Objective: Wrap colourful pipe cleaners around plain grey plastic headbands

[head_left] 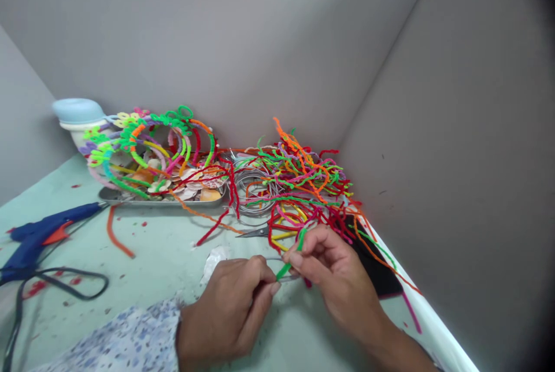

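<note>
Between my two hands runs a short bright green pipe cleaner (284, 271), slanting up to the right. My left hand (229, 308) pinches its lower end between thumb and forefinger. Further up, my right hand (340, 282) grips it with thumb and fingertips, and the tip sticks out above. A thin greyish curved strip (289, 279) passes beside the pipe cleaner near the fingertips; whether it is wire or a band I cannot tell. Just beyond the hands lie scissors (255, 233), partly covered by red and yellow pipe cleaners (277, 239).
A metal tray (173, 203) holds shells (191, 184) and several pipe-cleaner hoops (165, 129). Right of it are coiled wire (247, 213) and a tangled pipe-cleaner pile (299, 170). A blue glue gun (56, 224) with cord lies left. A black flat object (381, 271) lies right.
</note>
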### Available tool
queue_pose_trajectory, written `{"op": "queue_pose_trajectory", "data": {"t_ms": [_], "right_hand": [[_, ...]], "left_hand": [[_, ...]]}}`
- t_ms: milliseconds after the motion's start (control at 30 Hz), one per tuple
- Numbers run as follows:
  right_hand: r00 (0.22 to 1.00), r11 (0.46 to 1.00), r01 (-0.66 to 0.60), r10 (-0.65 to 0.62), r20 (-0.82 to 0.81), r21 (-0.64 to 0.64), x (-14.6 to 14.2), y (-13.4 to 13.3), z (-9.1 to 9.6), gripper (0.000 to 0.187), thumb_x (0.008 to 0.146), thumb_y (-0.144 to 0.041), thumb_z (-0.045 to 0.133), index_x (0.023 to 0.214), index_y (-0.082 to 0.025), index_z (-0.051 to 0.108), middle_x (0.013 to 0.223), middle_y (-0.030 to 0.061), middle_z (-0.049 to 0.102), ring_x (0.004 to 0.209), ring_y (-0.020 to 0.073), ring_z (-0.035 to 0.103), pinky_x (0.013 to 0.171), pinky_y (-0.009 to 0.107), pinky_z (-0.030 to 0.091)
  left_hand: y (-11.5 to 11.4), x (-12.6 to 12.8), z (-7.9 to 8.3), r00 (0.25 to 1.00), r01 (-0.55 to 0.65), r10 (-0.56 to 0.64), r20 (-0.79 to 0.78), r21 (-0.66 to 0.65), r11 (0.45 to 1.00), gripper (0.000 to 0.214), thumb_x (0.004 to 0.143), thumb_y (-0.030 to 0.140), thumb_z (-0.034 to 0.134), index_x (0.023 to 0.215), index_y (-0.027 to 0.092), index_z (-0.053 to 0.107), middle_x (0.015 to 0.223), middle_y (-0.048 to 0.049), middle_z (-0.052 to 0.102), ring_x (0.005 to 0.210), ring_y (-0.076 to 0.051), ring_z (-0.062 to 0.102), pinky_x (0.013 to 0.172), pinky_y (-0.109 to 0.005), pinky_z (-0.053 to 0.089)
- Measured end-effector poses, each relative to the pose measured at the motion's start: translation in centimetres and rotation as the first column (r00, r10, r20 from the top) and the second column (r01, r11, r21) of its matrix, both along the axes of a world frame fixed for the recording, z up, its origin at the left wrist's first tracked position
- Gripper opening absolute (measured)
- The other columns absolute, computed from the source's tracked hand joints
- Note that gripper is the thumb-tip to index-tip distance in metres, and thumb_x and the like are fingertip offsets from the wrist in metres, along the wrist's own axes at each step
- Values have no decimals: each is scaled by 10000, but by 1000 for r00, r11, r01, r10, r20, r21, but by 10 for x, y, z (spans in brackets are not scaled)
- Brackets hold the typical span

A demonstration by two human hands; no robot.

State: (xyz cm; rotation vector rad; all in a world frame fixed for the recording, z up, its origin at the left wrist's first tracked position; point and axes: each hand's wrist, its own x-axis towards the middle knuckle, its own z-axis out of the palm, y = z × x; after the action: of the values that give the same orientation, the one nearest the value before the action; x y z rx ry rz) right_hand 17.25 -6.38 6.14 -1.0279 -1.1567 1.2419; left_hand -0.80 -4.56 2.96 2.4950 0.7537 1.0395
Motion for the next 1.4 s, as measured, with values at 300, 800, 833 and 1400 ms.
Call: {"op": "queue_pose_trajectory", "data": {"t_ms": [300,800,833,1400], "right_hand": [[997,994,-82,82,-3,74,3,-5,-2,216,795,-254,703,707,-222,509,687,-36,588,669,115,564,634,227,434],[951,886,-145,1,309,441,6,-6,-7,288,811,-46,632,933,-306,599,889,-14,686,850,157,658,753,293,524],[949,885,-127,-22,313,448,7,-5,-8,336,808,-53,638,1002,-323,594,956,-3,685,910,171,649,789,315,525],[854,736,17,-363,373,677,28,-11,3,180,911,-365,506,889,-323,680,1227,43,570,1086,293,552,890,479,459]], "left_hand": [[2,1,6,998,-60,62,24,-71,996,86,903,152,428,838,209,432,622,33,512,525,-120,469,527,-247,326],[5,0,2,994,-85,90,64,-85,993,85,902,157,451,974,199,469,750,-1,585,621,-134,522,580,-250,378],[5,0,2,995,-76,81,63,-86,993,117,902,151,451,1007,198,469,789,-11,601,655,-139,538,602,-255,391],[24,-2,18,921,-177,316,230,-476,862,151,944,285,424,871,194,520,754,-1,555,686,-143,511,616,-245,398]]}}
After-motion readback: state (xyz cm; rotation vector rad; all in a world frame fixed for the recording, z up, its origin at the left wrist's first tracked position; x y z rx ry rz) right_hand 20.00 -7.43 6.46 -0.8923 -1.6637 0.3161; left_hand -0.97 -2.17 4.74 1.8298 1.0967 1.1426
